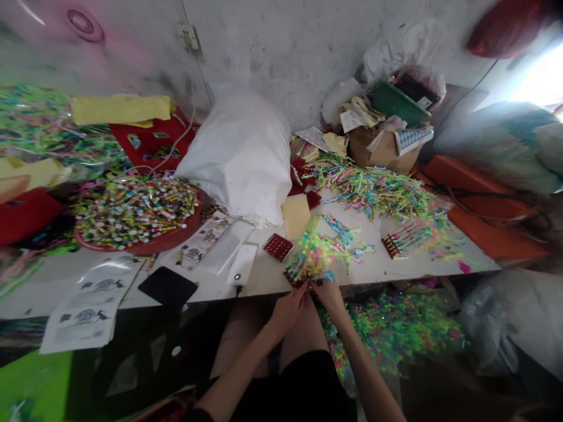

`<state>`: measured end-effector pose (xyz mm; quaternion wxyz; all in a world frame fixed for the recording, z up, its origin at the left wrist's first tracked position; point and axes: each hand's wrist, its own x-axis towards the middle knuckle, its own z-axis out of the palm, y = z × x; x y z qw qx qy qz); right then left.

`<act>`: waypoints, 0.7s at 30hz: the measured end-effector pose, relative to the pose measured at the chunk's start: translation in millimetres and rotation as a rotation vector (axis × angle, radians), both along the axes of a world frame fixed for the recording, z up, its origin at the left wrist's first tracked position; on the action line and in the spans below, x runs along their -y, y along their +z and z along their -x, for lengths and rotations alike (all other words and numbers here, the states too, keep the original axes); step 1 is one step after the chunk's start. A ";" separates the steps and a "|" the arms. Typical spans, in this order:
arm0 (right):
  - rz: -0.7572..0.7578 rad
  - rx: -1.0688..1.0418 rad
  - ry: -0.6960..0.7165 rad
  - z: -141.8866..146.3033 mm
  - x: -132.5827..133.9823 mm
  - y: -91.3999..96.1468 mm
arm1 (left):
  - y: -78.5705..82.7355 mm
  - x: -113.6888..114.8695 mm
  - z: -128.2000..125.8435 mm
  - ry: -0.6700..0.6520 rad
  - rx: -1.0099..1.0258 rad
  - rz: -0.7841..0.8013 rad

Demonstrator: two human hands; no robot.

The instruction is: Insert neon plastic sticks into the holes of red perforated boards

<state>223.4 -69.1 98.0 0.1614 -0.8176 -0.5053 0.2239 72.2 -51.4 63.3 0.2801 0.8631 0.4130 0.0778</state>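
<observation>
Hands (287,312) (329,296) touch a streamer bundle (311,253); a red basin (192,230) holds small cylinders (136,211).

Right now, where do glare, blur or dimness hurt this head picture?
Head view throughout: glare whites out the upper right edge; the pink object, upper left, and dark-red object, upper right, look smeared; the left hand and right hand are dimly lit, fingertip detail unclear.
</observation>
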 end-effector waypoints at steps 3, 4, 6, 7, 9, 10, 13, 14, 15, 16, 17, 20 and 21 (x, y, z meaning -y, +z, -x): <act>-0.037 -0.077 -0.025 -1.9 5.9 3.2 | -0.1 2.4 -1.8 0.001 -0.011 -0.050; -0.054 -0.088 -0.027 -1.8 7.5 4.6 | -0.3 3.3 -2.9 0.007 -0.022 -0.062; -0.066 -0.069 -0.019 -0.1 9.4 8.2 | -0.5 5.3 -5.4 0.028 -0.053 -0.074; -0.062 -0.046 -0.013 1.5 9.6 10.2 | -0.2 6.2 -6.5 0.038 -0.071 -0.076; -0.043 0.011 -0.004 5.7 8.8 14.6 | 1.1 7.8 -7.9 0.053 -0.098 -0.076; -0.034 0.036 -0.006 8.0 7.8 17.0 | 2.0 8.3 -8.1 0.057 -0.106 -0.075; -0.008 0.070 -0.016 13.5 3.8 24.2 | 5.0 9.2 -7.4 0.056 -0.119 -0.073; 0.002 0.073 -0.018 14.6 2.2 26.2 | 5.4 9.3 -7.2 0.055 -0.125 -0.077; 0.007 0.072 -0.018 15.4 0.7 27.8 | 5.5 9.5 -7.2 0.053 -0.134 -0.085; 0.009 0.068 -0.014 15.8 -0.9 28.9 | 5.2 9.7 -7.5 0.057 -0.150 -0.097; 0.012 0.062 -0.006 16.0 -2.6 29.4 | 4.6 10.1 -8.1 0.065 -0.172 -0.113; 0.011 0.048 0.036 15.5 -7.5 28.8 | 4.5 11.3 -11.6 0.094 -0.291 -0.152; 0.009 0.048 0.048 15.3 -8.7 28.4 | 5.8 11.3 -13.0 0.097 -0.336 -0.155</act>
